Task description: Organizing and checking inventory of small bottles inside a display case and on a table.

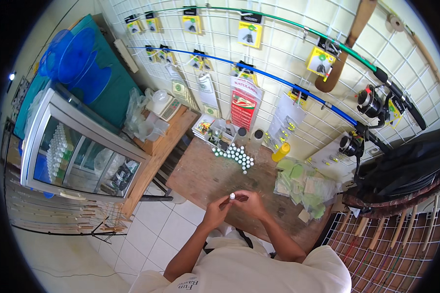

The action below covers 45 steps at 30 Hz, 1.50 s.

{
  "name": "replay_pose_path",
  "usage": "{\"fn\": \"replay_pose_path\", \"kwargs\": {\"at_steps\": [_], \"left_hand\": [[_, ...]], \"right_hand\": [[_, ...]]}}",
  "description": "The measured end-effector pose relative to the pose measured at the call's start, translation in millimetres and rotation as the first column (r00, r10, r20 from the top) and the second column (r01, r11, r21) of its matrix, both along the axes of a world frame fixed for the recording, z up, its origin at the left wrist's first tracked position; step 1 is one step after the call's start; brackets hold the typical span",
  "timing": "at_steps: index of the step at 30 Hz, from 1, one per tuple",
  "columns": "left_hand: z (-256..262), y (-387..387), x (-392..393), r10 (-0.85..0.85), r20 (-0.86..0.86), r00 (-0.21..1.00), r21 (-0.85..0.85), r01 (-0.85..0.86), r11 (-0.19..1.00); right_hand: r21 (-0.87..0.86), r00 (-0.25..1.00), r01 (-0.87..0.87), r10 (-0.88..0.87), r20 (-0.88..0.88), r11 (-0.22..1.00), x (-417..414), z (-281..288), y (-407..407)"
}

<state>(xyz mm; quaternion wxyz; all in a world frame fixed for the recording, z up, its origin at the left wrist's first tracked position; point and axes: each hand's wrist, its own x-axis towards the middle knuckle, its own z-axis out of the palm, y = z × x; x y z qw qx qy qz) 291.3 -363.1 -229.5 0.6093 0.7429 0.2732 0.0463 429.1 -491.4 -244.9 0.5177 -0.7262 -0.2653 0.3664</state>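
Between my two hands, near the front edge of the wooden table (205, 175), is a small bottle with a white cap (232, 196). My left hand (218, 211) has its fingertips at the bottle's left side. My right hand (250, 205) curls its fingers around the other side; the bottle's lower part is hidden by the fingers. Farther back on the table stands a group of small white-capped bottles (238, 155). Behind them are a white divided tray (214, 132) with small goods and two clear jars with black lids (257, 136).
A yellow bottle (281, 152) and a pile of plastic packets with green pieces (300, 183) lie to the right. At left stands a glass-fronted display cabinet (84, 154) beside a wooden bench (161, 146) with a scale (164, 106). Fishing rods (271, 77) hang on the wall grid behind.
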Motion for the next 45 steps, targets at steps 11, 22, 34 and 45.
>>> {"fn": "replay_pose_path", "kwargs": {"at_steps": [11,22,34,45], "left_hand": [[25,67,-96,0.235,0.254,0.938,-0.08,-0.222,0.972],[84,129,-233,0.521,0.309,0.796,0.028,-0.555,0.831],[70,144,-327,0.712,0.472,0.519,-0.073,-0.782,0.619],[80,141,-344,0.748,0.465,0.474,-0.117,-0.804,0.583]], "right_hand": [[0.187,0.939,-0.313,0.333,-0.083,0.931,-58,46,100],[0.349,0.81,-0.521,0.58,-0.086,0.779,-166,88,240],[0.557,0.814,-0.542,0.558,0.16,0.63,-299,138,408],[0.567,0.868,-0.497,0.381,0.32,0.657,-331,146,430]]}}
